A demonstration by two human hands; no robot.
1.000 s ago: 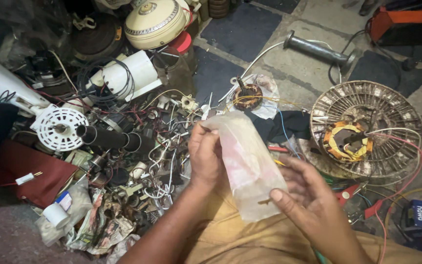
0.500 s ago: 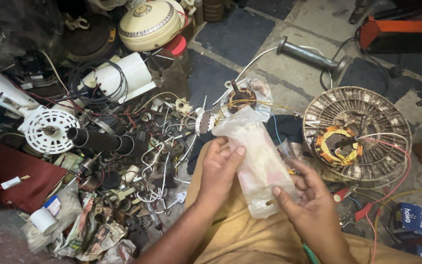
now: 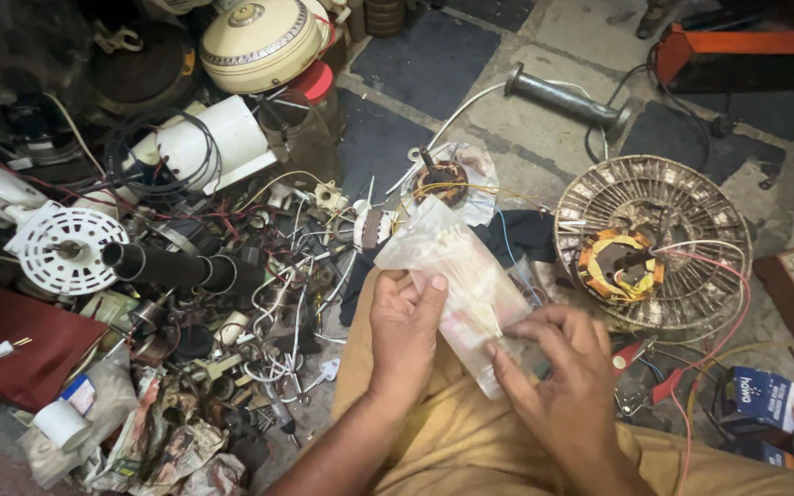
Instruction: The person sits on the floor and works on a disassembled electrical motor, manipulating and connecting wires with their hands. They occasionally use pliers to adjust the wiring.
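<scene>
A clear plastic bag with pale thin strips inside lies over my lap. My left hand grips the bag's left side, thumb on top. On the right, the fingers of my right hand pinch its lower end. Just beyond the bag, on a scrap of plastic, sits a small motor part with copper winding. To the right lies a round wire fan guard with a copper-wound stator in its middle.
A heap of wires, black tubes and small parts covers the floor at left. A white perforated disc and a cream fan housing lie farther left. Red-handled pliers and a blue box lie at right.
Both hands and the bag have dropped lower, closer to my lap. My right hand slid from under the bag's lower end to pinching it from the side.
</scene>
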